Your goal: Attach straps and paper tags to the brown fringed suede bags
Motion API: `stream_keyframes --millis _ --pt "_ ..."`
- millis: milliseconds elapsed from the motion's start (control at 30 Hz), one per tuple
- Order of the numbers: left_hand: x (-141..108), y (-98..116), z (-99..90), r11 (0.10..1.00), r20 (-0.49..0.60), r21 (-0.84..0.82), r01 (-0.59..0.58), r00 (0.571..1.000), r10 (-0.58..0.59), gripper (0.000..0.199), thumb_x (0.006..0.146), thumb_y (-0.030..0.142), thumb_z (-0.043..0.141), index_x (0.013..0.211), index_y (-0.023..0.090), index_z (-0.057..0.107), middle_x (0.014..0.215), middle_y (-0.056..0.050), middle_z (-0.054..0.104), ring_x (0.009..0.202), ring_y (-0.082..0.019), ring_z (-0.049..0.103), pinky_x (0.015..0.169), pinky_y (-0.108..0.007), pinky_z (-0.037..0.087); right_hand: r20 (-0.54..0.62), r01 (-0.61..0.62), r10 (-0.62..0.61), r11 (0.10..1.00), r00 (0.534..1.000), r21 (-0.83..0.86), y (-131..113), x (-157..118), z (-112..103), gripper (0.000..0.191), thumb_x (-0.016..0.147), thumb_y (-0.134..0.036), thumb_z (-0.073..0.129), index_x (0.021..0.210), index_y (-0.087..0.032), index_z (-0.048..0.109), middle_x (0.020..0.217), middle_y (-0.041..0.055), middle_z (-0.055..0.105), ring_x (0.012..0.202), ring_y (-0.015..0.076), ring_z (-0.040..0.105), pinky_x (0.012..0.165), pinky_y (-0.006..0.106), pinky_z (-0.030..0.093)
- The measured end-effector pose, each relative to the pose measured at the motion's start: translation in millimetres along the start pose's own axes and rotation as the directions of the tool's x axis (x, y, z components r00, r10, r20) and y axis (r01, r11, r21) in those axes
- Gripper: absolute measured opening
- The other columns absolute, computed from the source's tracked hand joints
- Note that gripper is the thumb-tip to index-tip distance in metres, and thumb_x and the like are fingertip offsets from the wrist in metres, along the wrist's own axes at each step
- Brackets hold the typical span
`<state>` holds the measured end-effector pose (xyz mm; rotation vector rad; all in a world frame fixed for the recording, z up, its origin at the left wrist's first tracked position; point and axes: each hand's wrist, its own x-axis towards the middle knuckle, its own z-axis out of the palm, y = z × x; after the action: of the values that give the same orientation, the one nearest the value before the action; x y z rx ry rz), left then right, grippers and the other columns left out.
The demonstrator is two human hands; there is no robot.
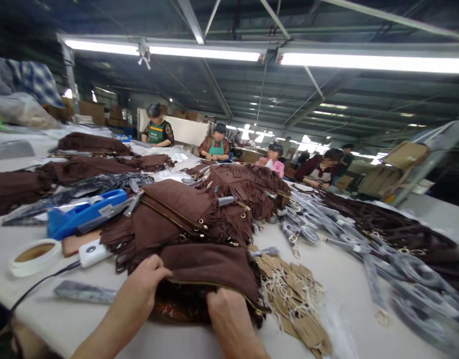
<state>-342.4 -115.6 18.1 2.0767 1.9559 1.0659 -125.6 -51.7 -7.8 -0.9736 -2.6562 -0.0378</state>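
Right before me on the table lies a brown fringed bag (210, 262) with a brass zipper along its open mouth. My left hand (149, 279) pinches the upper rim at the left end of the opening. At the lower edge, my right hand (227, 309) is closed, its fingertips hidden in the bag's mouth. A patterned lining (173, 310) shows dimly between the hands. Behind this bag are more brown bags (173, 199) with fringes and gold zippers. Brown paper tags with white strings (293, 294) lie heaped just right of the bag.
To the left stand a blue tape dispenser (87, 212), a tape roll (35, 257) and a white device (95, 253) with a black cable. Plastic-wrapped straps (386, 269) cover the right side. Several people work at tables beyond; one wears a green apron (156, 132).
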Motion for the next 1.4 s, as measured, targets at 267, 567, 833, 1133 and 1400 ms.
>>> stream_keyframes --millis 267,567,833,1133,1400 --pt "-9.1 66.3 26.1 0.992 0.357 0.069 -0.101 0.931 0.070 0.040 0.077 0.002 0.046 0.105 0.023 0.065 0.110 -0.007 0.061 0.103 -0.023 0.053 0.092 -0.034 0.044 -0.358 -0.054 0.107 0.986 0.928 0.156 62.4 -78.0 -63.9 0.026 0.096 -0.017 0.041 0.110 -0.022 0.063 0.103 0.0091 0.073 0.091 0.0191 0.070 0.076 0.026 0.055" --pt "5.7 87.2 63.0 0.965 0.485 0.248 -0.089 0.874 -0.044 0.034 0.081 -0.003 0.040 0.090 0.017 0.065 0.100 -0.008 0.066 0.096 -0.024 0.060 0.086 -0.036 0.047 0.138 -0.260 0.247 0.962 0.959 0.083 85.6 -97.5 -47.7 0.056 0.081 -0.016 0.061 0.137 -0.018 0.054 0.122 0.0128 0.069 0.107 0.0292 0.066 0.091 0.038 0.052" --pt "-18.2 115.3 77.8 0.936 0.353 -0.348 -0.040 0.920 0.170 0.028 0.085 0.007 0.043 0.096 0.021 0.064 0.098 -0.004 0.072 0.092 -0.018 0.066 0.081 -0.023 0.048 0.317 -0.424 0.284 0.658 0.905 0.622 73.8 -50.4 -90.4 0.022 0.081 -0.019 0.052 0.101 -0.021 0.060 0.057 -0.0054 0.061 0.055 0.0148 0.064 0.056 0.024 0.049" --pt "4.3 137.6 87.4 0.948 0.110 -0.318 -0.026 0.992 0.064 0.038 0.075 0.011 0.059 0.112 0.021 0.055 0.101 -0.005 0.067 0.085 -0.021 0.064 0.073 -0.028 0.046 0.349 -0.434 0.278 0.362 0.895 0.825 72.0 -36.3 -91.1 0.020 0.078 -0.031 0.058 0.094 -0.020 0.051 0.059 -0.0091 0.054 0.043 0.0061 0.049 0.038 0.016 0.040" --pt "5.2 140.6 96.2 0.957 0.139 -0.286 0.035 0.990 0.005 0.021 0.076 0.010 0.052 0.092 0.022 0.055 0.089 -0.003 0.064 0.076 -0.019 0.064 0.064 -0.027 0.043 0.413 -0.516 0.340 0.316 0.845 0.796 67.3 -40.5 -88.5 0.026 0.076 -0.039 0.054 0.094 -0.021 0.047 0.063 -0.0082 0.054 0.048 0.0111 0.060 0.034 0.016 0.038"
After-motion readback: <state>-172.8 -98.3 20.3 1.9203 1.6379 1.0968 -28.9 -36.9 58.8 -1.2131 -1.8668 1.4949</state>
